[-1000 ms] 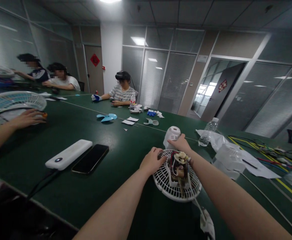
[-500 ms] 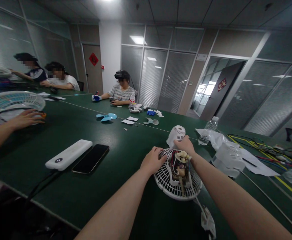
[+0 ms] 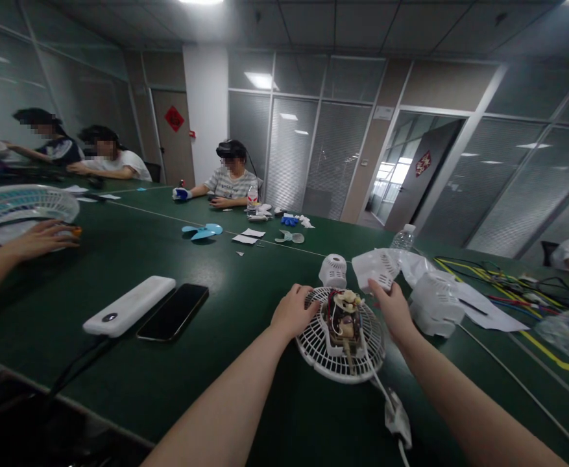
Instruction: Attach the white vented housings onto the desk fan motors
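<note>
In front of me a white round fan grille (image 3: 308,347) lies on the green table. An exposed fan motor (image 3: 346,327) with wires sits on its middle. My left hand (image 3: 294,312) holds the grille's left rim, fingers curled over its edge. My right hand (image 3: 392,308) pinches a white vented plastic cover (image 3: 374,267) between thumb and fingers, raised to the right of the grille. Just behind the grille stands a white vented housing (image 3: 333,271). A white cord with a plastic-wrapped end (image 3: 398,418) runs from the motor towards me.
To the right are another white fan housing (image 3: 437,303), a clear bottle (image 3: 403,237), paper and cables. A white power bank (image 3: 129,305) and black phone (image 3: 173,311) lie left. A blue fan blade (image 3: 202,231) lies farther back. Another person's hand (image 3: 45,241) rests at far left.
My right hand has moved right, drawing the vented cover away from the housing behind the grille. My left hand stays on the grille rim. The view has shifted slightly.
</note>
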Motion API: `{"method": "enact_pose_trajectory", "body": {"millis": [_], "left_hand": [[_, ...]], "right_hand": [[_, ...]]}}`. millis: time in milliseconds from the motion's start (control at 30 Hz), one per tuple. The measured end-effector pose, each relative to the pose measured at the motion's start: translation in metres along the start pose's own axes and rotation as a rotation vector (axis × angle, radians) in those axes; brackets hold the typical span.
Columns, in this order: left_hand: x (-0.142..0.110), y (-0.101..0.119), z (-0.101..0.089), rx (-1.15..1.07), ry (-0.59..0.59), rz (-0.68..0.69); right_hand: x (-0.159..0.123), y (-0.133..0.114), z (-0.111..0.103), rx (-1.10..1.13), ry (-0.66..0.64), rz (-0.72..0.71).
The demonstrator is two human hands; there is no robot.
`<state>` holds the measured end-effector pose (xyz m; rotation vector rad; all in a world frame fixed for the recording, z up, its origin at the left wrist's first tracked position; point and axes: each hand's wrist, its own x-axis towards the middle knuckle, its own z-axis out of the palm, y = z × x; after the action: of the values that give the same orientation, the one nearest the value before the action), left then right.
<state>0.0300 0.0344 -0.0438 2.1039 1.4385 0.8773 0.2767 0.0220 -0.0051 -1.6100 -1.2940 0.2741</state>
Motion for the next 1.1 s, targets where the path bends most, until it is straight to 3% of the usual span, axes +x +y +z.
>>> {"method": "enact_pose_trajectory", "body": {"millis": [133,267,367,467,600,733,967,1100], "left_hand": [[-0.003,0.007,0.006,0.001,-0.007,-0.025],[-0.005,0.014,0.016,-0.002,-0.014,-0.040],[-0.005,0.016,0.020,0.002,0.012,-0.033],[-0.006,0.021,0.016,-0.029,0.120,0.016],[-0.014,0.033,0.008,-0.193,0.249,0.215],[-0.022,0.041,0.006,-0.309,0.103,0.418],[-0.024,0.046,0.004,-0.397,-0.184,0.390],[-0.025,0.051,0.000,-0.439,-0.237,0.418]], "right_hand": [[-0.043,0.013,-0.031,0.201,-0.020,0.067],[-0.068,0.003,-0.044,0.384,0.023,0.019],[-0.079,-0.015,-0.044,0.262,0.035,-0.118],[-0.089,-0.030,-0.041,0.053,-0.001,-0.247],[-0.101,-0.031,-0.034,-0.184,-0.031,-0.362],[-0.105,-0.023,-0.032,-0.260,-0.079,-0.368],[-0.084,-0.001,-0.044,0.003,-0.322,-0.423],[-0.074,0.009,-0.049,0.232,-0.497,-0.371]]}}
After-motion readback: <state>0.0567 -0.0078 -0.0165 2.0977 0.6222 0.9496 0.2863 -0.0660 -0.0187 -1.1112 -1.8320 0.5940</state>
